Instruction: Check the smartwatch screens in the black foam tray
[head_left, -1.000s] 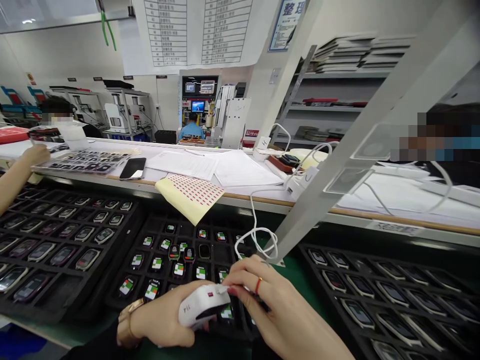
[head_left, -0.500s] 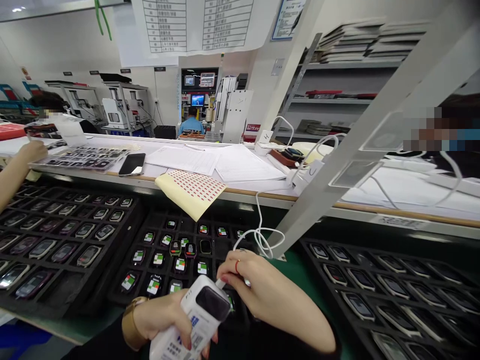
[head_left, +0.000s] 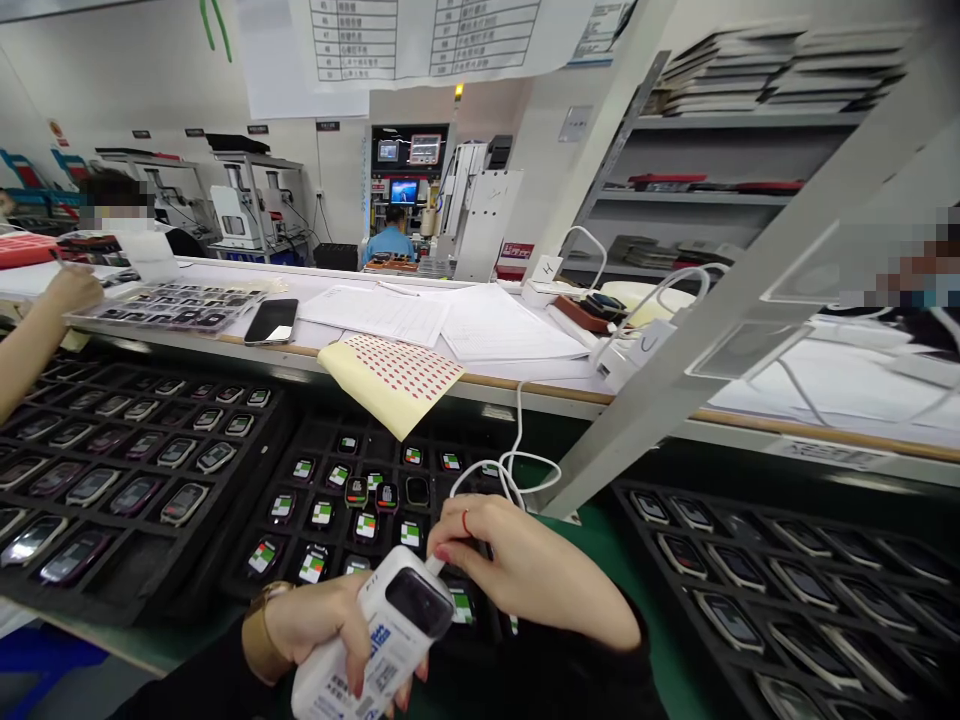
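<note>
Left hand (head_left: pixel 326 625): wrapped around the white device (head_left: pixel 396 640), fingers closed, device tilted, dark screen up.
White device: held above the near part of the middle watch tray (head_left: pixel 296 535).
Right hand (head_left: pixel 499 550): just right of the white device's top end, pinching a white plug (head_left: pixel 435 564) between thumb and finger; can't tell if fully seated.
Grip risk: loose left fingers could let the white device slip onto the watches below, likely scratching faces.
Plug risk: pushing or pulling at an angle could strain the plug or the port.
Cable risk: white cable (head_left: pixel 520 415), looped beyond and right of the white device, could snag at the metal post (head_left: pixel 701 300) or drag over watches if tugged.
Bench: left watch tray (head_left: pixel 146 570) left of the white device; middle watch tray under and beyond it; green mat (head_left: pixel 611 550) to its right; right watch tray (head_left: pixel 675 595) farther right.
Ledge: beyond the white device, left to right: another person's hand (head_left: pixel 73 293), clear tray (head_left: pixel 169 305), phone (head_left: pixel 271 321), yellow sticker sheet (head_left: pixel 394 385) overhanging the edge, papers (head_left: pixel 517 320), white block marked H (head_left: pixel 546 270).
Room: far beyond the white device, left to right: white machine (head_left: pixel 240 210), 1 person in blue (head_left: pixel 390 243), grey shelves (head_left: pixel 697 165) with stacked folders.
</note>
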